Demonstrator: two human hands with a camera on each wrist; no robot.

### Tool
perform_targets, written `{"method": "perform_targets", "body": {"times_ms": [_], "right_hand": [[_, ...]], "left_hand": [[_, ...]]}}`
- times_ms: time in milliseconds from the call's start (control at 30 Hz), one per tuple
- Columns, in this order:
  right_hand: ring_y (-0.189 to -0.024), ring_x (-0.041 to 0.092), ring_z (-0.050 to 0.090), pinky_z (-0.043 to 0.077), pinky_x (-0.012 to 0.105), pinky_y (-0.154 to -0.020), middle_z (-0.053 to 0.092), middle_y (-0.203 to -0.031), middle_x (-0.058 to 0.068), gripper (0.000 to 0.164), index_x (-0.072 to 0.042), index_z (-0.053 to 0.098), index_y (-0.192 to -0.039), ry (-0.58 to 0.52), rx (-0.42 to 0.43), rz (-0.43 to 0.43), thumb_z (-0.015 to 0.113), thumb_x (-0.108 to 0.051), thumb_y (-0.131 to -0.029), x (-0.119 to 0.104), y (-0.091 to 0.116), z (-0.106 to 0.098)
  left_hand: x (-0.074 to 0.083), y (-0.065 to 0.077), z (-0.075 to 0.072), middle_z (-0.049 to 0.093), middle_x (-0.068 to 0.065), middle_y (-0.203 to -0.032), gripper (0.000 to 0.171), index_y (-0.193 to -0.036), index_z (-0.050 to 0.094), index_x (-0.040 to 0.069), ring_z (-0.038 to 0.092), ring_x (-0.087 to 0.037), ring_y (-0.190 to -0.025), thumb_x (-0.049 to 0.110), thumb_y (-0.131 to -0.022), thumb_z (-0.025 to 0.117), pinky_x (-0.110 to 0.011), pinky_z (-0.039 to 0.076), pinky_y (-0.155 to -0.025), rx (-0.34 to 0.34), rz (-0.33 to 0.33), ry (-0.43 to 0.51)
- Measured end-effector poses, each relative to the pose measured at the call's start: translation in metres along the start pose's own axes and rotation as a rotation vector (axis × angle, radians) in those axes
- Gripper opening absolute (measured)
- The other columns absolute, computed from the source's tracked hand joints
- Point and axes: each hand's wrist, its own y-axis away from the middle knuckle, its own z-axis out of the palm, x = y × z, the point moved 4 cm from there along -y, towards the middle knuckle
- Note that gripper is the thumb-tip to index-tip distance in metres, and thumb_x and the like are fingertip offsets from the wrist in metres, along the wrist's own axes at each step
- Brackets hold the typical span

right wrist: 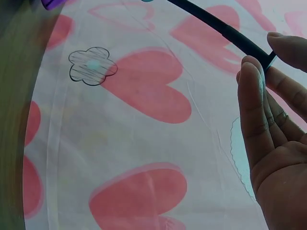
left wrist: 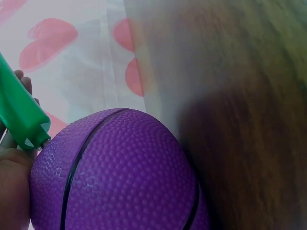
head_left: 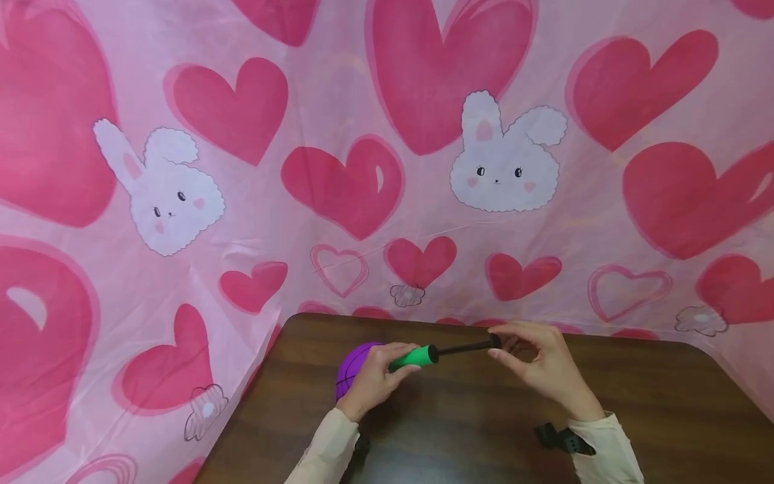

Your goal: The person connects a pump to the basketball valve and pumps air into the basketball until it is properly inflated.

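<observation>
Cream sleeves [head_left: 323, 450]: closest to where I stand, covering the forearms of a person whose arms reach away from me.
Green hand pump [head_left: 417, 357]: held above the bench [head_left: 484, 413], between the person's two hands, tilted slightly upward to the right; a black rod [head_left: 465, 348] runs from its green barrel to a small black handle [head_left: 495, 341].
Left hand [head_left: 375, 378]: gripping the green barrel, thumb along the near side, fingers around the far side.
Right hand [head_left: 547, 359]: pinching the black handle between thumb and fingertips, palm clear of it.
Metal tip [left wrist: 44, 143]: at the barrel's left end, meeting the ball's edge; I cannot tell whether it goes in.
Purple ball [head_left: 351, 370]: at the bench's far left part, partly hidden behind the left hand, pebbled, with black curved lines.
Black devices [head_left: 565, 440]: one at each wrist.
Bench: dark brown wood grain, rounded far corners.
Pink backdrop [head_left: 423, 222]: a creased sheet behind the bench, printed with red hearts [head_left: 345, 185], two white rabbit faces [head_left: 504, 175] and scribbled flowers [head_left: 408, 294].
</observation>
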Motion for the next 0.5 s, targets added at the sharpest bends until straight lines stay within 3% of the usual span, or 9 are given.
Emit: {"method": "perform_targets", "body": {"times_ms": [500], "right_hand": [[-0.068, 0.001, 0.068, 0.059, 0.015, -0.066, 0.077, -0.088, 0.002, 0.042, -0.005, 0.080, -0.107, -0.034, -0.009, 0.039, 0.089, 0.011, -0.069, 0.0065, -0.0008, 0.0087]], "left_hand": [[-0.0034, -0.0003, 0.0006, 0.078, -0.006, -0.122, 0.036, -0.128, 0.075, 0.011, 0.076, -0.021, -0.107, 0.019, -0.093, 0.079, -0.040, 0.061, -0.099, -0.017, -0.067, 0.015]]}}
